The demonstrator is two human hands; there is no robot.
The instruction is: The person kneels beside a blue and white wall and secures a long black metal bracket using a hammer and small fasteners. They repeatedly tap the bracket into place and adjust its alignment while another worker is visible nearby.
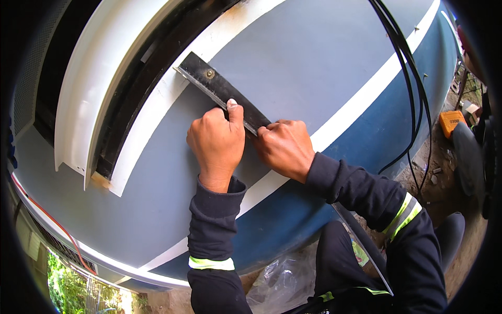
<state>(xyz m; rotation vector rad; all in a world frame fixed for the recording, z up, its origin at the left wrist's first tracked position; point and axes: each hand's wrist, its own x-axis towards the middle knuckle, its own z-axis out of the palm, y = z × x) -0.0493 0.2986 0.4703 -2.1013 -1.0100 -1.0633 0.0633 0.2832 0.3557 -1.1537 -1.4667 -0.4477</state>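
Observation:
A long black angle bar (201, 73) with a bolt (209, 74) near its far end lies slantwise against a grey painted panel (314, 57). My left hand (217, 137) is closed at the bar's near-left edge, its thumb up along that edge. Just right of it, my right hand (285, 147) is wrapped round the bar, fingers curled. The bar's far end rests over a white stripe (151, 112). A similar dark strip (366, 246) shows below my right sleeve; whether it is the same bar cannot be told, as my arm covers the join.
Left of the bar stands a curved white trim (99, 83) beside a dark recess (138, 83). Black cables (410, 78) hang at the right over the blue lower band (381, 125). An orange case (452, 123) sits on the ground; clear plastic sheeting (282, 282) lies by my legs.

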